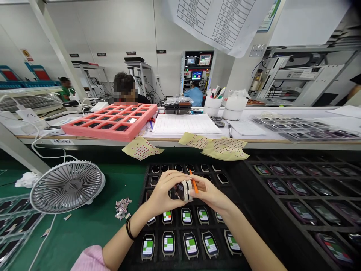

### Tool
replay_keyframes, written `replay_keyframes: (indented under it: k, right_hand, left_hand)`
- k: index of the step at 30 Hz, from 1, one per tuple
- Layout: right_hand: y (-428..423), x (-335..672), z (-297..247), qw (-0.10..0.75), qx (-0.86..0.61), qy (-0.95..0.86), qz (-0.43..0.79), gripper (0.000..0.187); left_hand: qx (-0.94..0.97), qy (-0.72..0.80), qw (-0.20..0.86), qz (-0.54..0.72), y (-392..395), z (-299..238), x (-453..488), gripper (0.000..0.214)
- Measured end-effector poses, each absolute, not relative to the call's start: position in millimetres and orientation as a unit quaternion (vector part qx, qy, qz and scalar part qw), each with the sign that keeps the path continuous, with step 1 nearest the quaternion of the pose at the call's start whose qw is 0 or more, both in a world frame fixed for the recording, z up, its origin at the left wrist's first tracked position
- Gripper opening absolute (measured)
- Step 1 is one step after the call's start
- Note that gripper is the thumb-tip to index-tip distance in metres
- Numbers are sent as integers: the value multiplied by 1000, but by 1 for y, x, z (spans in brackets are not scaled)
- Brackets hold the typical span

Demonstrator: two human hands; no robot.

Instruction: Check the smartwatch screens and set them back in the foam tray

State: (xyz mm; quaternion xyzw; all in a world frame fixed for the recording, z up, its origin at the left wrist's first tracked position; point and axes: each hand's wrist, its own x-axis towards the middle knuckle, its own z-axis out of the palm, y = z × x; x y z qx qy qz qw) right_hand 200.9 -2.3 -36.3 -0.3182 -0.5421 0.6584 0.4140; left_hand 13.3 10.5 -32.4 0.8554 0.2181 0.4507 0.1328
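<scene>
Driving this from afar through the head cam: it's a white-walled electronics factory, with three co-workers past the far bench, the nearest one (125,88) seated. A printed table (220,22) hangs overhead, but that and the black wall signs (101,54) are too small for me to read. The far bench holds a pink foam tray (108,128), a ruled paper form (186,124) and two white cups (212,107), and three yellow dotted sheets (225,149) sit along its front edge.

On my side, the green worktop (84,229) has a grey desk fan (67,186) near its left edge and a small heap of metal-looking bits (122,208). A black foam tray (183,226) sits mid-worktop, and its front two rows show five smartwatches each, most with green-and-white screens. Just above those rows, my left hand (166,192) is clamped around one watch (183,190), while my right hand (210,194) pinches an orange pick (193,181) against it. A black hair tie (129,229) circles my left wrist.
</scene>
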Motion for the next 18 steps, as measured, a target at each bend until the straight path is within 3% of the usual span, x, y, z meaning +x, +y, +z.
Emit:
replay_keyframes:
  k: [15, 18]
  right_hand:
    - [-5, 194, -35, 429, -323, -565, 626, 44]
    - [-4, 199, -28, 493, -330, -571, 568, 43]
  left_hand:
    - [854, 237, 111, 451, 8, -32, 15, 46]
    - [846, 245, 107, 462, 8, -30, 12, 46]
